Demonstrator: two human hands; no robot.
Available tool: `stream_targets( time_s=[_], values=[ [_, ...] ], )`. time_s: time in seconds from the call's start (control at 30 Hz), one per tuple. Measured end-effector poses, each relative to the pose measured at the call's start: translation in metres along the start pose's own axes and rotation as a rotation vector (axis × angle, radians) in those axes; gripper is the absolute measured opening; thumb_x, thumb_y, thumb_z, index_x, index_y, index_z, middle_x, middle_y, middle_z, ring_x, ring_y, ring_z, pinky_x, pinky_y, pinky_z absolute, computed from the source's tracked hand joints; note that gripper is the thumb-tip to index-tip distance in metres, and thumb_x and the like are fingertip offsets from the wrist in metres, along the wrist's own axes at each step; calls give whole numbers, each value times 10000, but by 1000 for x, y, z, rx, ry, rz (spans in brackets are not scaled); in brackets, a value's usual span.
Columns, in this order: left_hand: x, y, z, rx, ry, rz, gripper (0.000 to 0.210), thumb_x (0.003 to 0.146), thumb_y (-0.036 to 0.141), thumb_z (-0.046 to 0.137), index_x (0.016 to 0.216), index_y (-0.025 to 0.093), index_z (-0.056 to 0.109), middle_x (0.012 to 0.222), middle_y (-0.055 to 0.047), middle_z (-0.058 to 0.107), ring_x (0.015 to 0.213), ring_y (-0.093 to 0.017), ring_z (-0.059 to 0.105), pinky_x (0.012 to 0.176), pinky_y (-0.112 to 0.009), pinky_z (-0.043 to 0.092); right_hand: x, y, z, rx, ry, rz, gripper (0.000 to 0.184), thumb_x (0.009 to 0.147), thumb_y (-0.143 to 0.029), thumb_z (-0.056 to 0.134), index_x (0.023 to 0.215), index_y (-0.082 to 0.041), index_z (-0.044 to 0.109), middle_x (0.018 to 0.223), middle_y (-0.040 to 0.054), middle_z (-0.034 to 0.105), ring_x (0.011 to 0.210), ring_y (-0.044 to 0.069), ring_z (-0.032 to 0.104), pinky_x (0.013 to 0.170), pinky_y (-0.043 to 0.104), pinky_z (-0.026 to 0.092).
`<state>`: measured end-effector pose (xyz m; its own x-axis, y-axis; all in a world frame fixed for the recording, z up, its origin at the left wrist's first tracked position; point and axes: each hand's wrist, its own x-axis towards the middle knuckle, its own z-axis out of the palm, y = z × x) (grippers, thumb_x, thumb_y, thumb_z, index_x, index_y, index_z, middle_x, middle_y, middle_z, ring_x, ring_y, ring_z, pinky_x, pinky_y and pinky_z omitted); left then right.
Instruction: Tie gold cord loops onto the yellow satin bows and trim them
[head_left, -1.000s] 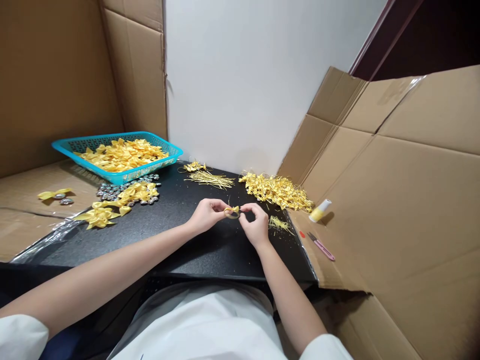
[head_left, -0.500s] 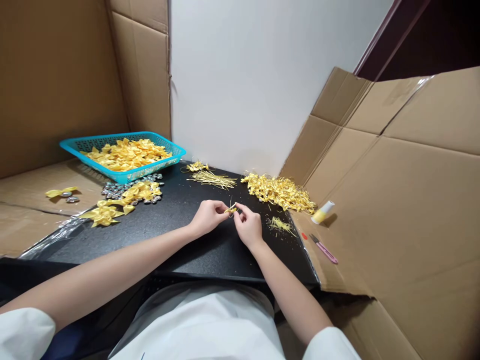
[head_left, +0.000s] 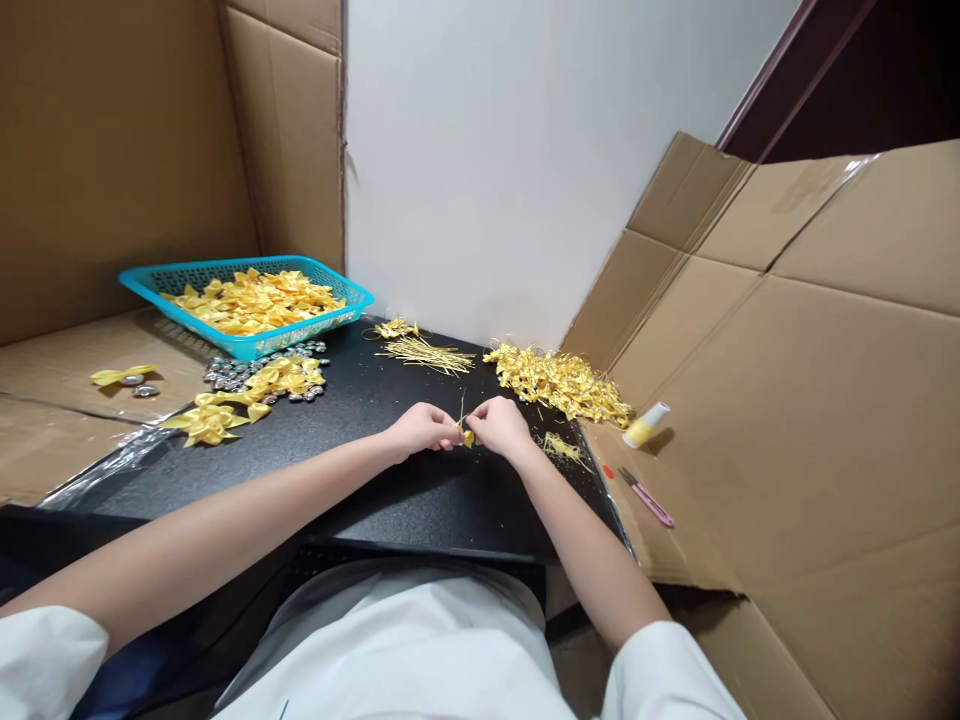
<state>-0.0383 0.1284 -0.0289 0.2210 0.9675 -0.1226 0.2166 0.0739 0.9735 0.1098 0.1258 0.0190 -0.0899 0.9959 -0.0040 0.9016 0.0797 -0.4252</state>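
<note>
So there's a tiny yellow ribbon bow [head_left: 466, 436] pinched right between both hands, just above the middle of the black speckled worktop [head_left: 360, 480]. Left hand [head_left: 421, 429] has its fingertips closed on the bow from one side, right hand [head_left: 501, 426] is closed on it from the other, knuckles nearly touching. A thin yellow strand sticks up from the bow.

Just right of the right hand is a little scatter of yellow trimmings [head_left: 559, 448]. Behind the hands sits a big pile of small gold bows [head_left: 559, 380], and beside it a bundle of thin gold strings [head_left: 427, 353].

Off to the left: larger yellow satin bows [head_left: 247, 395] lying over shiny silver clips [head_left: 225, 374], and a teal plastic basket [head_left: 247, 345] full of yellow ribbon pieces. On the cardboard at right, a small yellow-and-white bottle [head_left: 643, 424] and pink thread snips [head_left: 646, 497].
</note>
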Motion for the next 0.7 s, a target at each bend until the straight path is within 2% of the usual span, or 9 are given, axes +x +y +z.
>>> stream_targets(
  time_s=[0.07, 0.17, 0.33, 0.47, 0.57, 0.7],
  values=[
    [0, 3, -1, -64, -47, -76, 98, 508, 223, 701, 512, 141, 647, 489, -2, 604, 519, -100, 530, 515, -199, 380, 1, -2, -5, -68, -57, -5, 198, 793, -332, 614, 718, -209, 750, 671, 55, 711, 697, 169, 654, 629, 240, 451],
    [-2, 6, -1, -76, -67, -100, 92, 501, 216, 698, 503, 140, 646, 509, -8, 619, 527, -93, 531, 511, -191, 373, 1, -4, -10, -132, -112, -20, 272, 798, -388, 622, 638, -193, 725, 648, 61, 706, 701, 170, 657, 627, 240, 455],
    [-6, 8, 1, -5, -60, -57, 88, 510, 209, 686, 492, 141, 634, 499, -11, 617, 524, -101, 539, 511, -198, 383, -2, -9, -9, -184, -127, 8, 321, 730, -484, 685, 647, -175, 708, 674, 74, 715, 730, 187, 669, 635, 251, 474],
    [-4, 4, 1, 77, -22, 12, 73, 533, 210, 671, 524, 145, 640, 492, -6, 614, 520, -114, 549, 514, -209, 397, -3, -13, -8, -216, -139, 48, 369, 734, -522, 669, 696, -157, 710, 648, 80, 708, 722, 193, 678, 666, 266, 494],
    [-1, 0, 0, 132, -8, 54, 67, 546, 214, 665, 546, 150, 646, 500, -4, 622, 521, -124, 560, 516, -216, 402, 0, -14, -8, -199, -190, 58, 396, 765, -522, 634, 652, -147, 695, 590, 65, 687, 636, 165, 665, 661, 257, 499],
    [0, -2, -2, 158, 3, 87, 68, 556, 225, 661, 552, 158, 649, 491, 2, 620, 512, -126, 552, 515, -221, 399, 8, -6, -3, -42, -269, 51, 390, 792, -431, 619, 531, -141, 632, 496, 25, 626, 456, 101, 567, 554, 219, 466]
  ],
)
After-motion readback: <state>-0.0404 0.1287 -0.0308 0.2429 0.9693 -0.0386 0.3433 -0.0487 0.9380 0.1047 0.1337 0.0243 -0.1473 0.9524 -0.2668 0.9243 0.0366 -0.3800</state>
